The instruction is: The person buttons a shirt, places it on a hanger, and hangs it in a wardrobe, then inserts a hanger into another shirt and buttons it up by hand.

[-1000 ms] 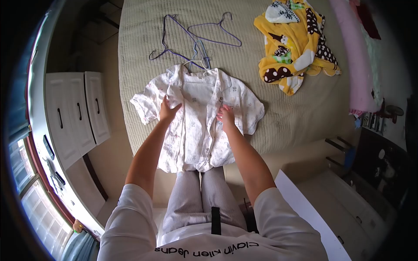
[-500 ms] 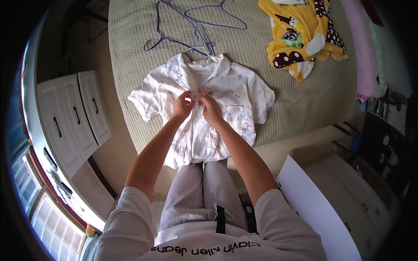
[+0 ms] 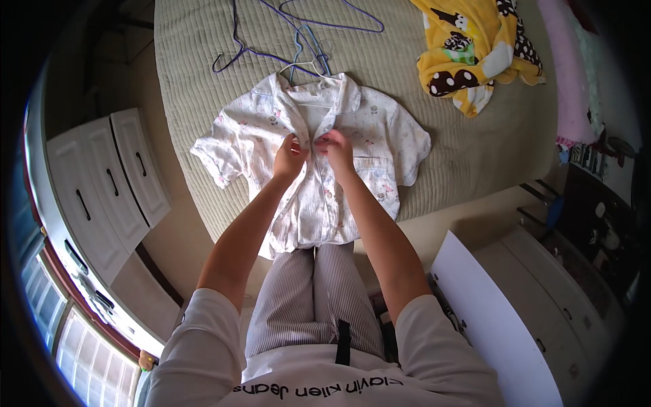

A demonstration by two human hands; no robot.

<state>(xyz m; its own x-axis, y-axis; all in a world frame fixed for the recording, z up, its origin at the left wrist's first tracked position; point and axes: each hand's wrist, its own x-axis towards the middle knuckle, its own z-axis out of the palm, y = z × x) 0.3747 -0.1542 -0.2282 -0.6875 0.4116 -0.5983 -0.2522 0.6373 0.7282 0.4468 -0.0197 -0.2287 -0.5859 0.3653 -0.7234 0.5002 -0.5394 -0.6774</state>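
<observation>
A white short-sleeved button-up shirt (image 3: pixel 369 132) with small coloured prints lies front up on the bed, its hem reaching over the near edge. A pale hanger (image 3: pixel 303 66) sticks out at its collar. At the upper chest, my left hand (image 3: pixel 290 160) is closed on one front edge of the shirt. My right hand (image 3: pixel 338 152), just across the opening, has its fingers curled and pinched at the other front edge. The fingertips are partly hidden, so the buttons there cannot be made out. The collar lies spread apart above both hands.
Purple hangers (image 3: pixel 254 52) and a light-blue hanger (image 3: pixel 296 47) lie beyond the collar on the quilted bed cover (image 3: pixel 193 88). A yellow patterned cloth (image 3: pixel 468 51) is bunched at the far right. White drawers (image 3: pixel 102 183) stand left, and a white panel (image 3: pixel 488 319) stands right.
My right hand has moved a little right, away from my left hand, and the gap between the shirt's front edges is wider. The view has shifted slightly.
</observation>
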